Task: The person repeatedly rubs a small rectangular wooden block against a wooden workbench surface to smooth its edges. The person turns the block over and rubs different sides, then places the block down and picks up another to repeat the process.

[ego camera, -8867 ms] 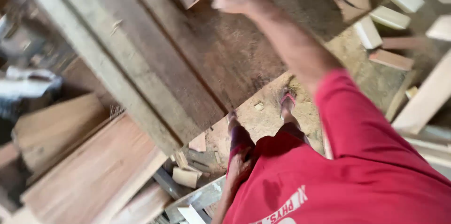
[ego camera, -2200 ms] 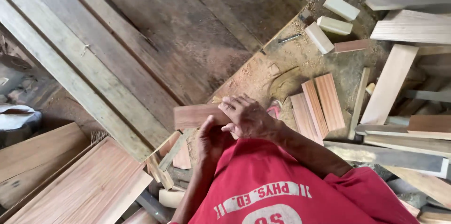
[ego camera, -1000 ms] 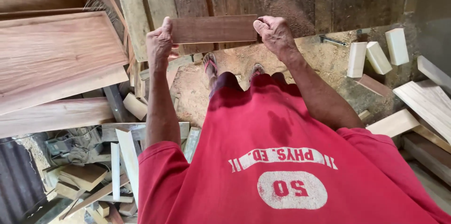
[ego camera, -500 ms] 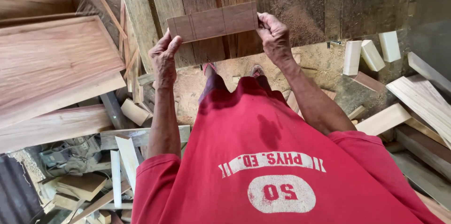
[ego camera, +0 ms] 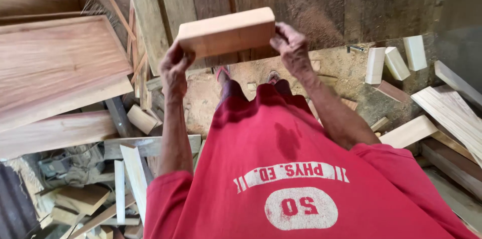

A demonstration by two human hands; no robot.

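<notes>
Out in front of my chest, I hold a pale wooden block point(ego camera: 227, 32) up by its two ends, tilted with its right end higher. My left hand point(ego camera: 175, 66) fingers wrap the lower end; my right hand point(ego camera: 290, 48) fingers clamp the upper end. Below lie sawdust point(ego camera: 281, 76), short offcuts point(ego camera: 394, 62) and broad planks point(ego camera: 55, 68).

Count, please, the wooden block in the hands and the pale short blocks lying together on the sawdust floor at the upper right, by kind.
Held wooden block, gripped at its ends by the left hand and right hand: 1
Pale short blocks on the floor: 3
Total: 4
</notes>
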